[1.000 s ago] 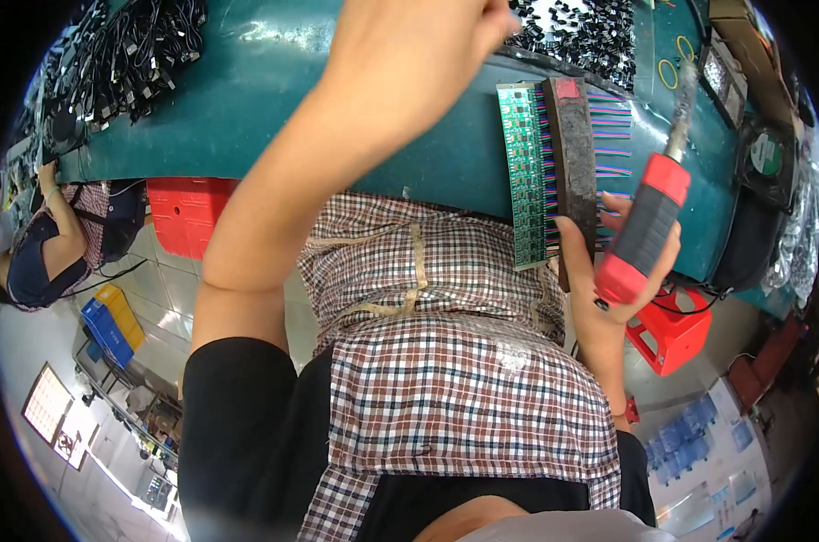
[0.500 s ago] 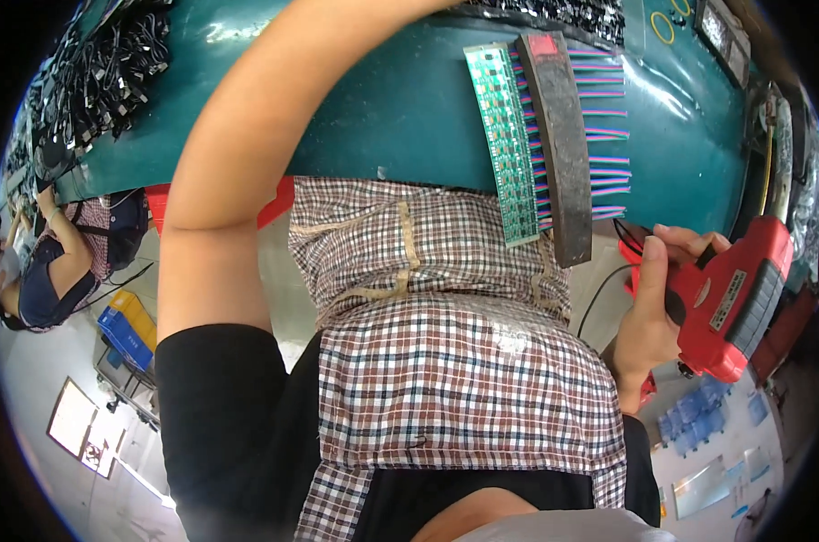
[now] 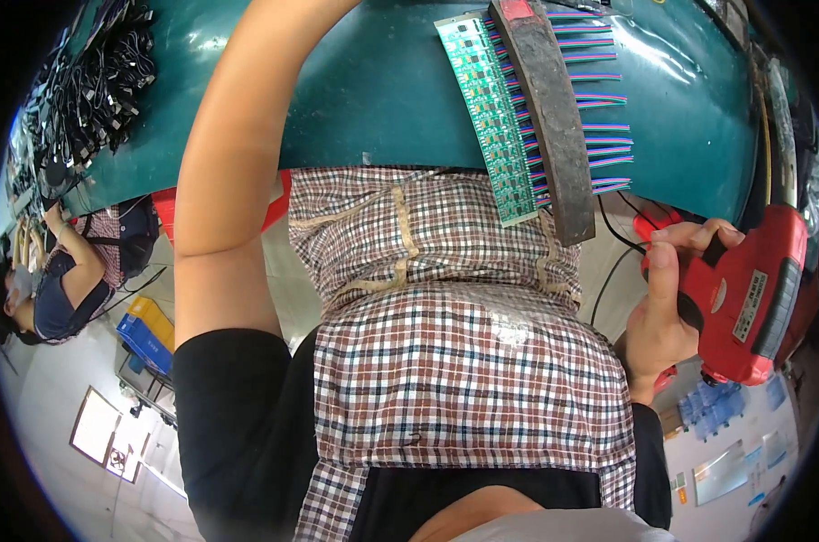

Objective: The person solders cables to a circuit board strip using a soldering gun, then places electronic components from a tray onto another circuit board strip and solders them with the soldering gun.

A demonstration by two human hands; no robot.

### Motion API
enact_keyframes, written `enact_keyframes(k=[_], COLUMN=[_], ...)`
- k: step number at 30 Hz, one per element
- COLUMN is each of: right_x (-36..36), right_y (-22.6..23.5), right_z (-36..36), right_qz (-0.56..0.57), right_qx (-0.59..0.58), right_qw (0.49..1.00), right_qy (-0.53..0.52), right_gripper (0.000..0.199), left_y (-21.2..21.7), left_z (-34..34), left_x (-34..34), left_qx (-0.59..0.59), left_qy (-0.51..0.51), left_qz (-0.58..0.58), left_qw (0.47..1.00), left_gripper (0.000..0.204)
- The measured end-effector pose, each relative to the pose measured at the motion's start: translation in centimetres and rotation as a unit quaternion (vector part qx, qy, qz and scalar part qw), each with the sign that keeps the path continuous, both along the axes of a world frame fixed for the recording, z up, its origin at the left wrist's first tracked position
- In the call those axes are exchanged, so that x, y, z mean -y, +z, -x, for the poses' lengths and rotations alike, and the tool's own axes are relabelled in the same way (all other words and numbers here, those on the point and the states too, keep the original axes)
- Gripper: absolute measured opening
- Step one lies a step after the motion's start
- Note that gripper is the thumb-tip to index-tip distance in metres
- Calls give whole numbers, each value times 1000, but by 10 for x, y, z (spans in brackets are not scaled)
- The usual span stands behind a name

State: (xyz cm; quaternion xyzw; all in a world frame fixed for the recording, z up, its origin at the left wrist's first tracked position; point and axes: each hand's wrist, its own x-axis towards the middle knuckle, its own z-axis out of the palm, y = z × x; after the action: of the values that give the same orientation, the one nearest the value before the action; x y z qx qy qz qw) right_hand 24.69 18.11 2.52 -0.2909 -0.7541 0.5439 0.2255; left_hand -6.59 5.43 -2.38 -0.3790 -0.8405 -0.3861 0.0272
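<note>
My right hand [image 3: 662, 334] is closed around a red gun-shaped tool [image 3: 744, 298] with a black strip along its side, low at the right beyond the table edge. Its thumb points up, and the curled fingers are partly hidden by the tool. Up and to the left of this hand, a green circuit board panel [image 3: 489, 122] lies on the table. Thin striped wires [image 3: 594, 104] run from it under a long dark bar [image 3: 547, 113] with a red patch. My left arm reaches over the table and out at the top, so its hand is out of view.
The green table [image 3: 373, 108] ends just in front of my checked apron. Bundles of black cables [image 3: 111, 81] lie at the far left. A black cord [image 3: 613, 226] hangs near my right hand. Another person [image 3: 61, 280] works at the left, above yellow and blue bins [image 3: 147, 330].
The board, wires and bar have shifted up and left in view, while my right hand and the red tool sit slightly farther right. My left upper arm has swung a little.
</note>
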Motion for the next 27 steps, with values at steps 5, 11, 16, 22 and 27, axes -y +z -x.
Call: enact_keyframes(k=[5,11,16,22,27], right_x=[-3,-3,-6,-1,3], right_y=[1,10,6,6,5], right_z=[-6,-5,-8,-3,-2], right_qz=[4,135,148,177,172], right_qx=[25,-25,-5,-5,-10], right_qw=[999,987,980,972,973], right_qy=[46,89,134,152,152], right_gripper=[51,50,51,48,49], left_y=[11,33,-6,-22,-28], left_z=[-27,-76,-94,-109,-108], left_x=[16,46,65,60,56], left_qx=[86,253,176,203,144], left_qy=[-27,12,-1,41,63], left_qz=[-76,-110,-104,-145,-136], left_qw=[993,961,979,968,978], left_gripper=[6,11,11,11,10])
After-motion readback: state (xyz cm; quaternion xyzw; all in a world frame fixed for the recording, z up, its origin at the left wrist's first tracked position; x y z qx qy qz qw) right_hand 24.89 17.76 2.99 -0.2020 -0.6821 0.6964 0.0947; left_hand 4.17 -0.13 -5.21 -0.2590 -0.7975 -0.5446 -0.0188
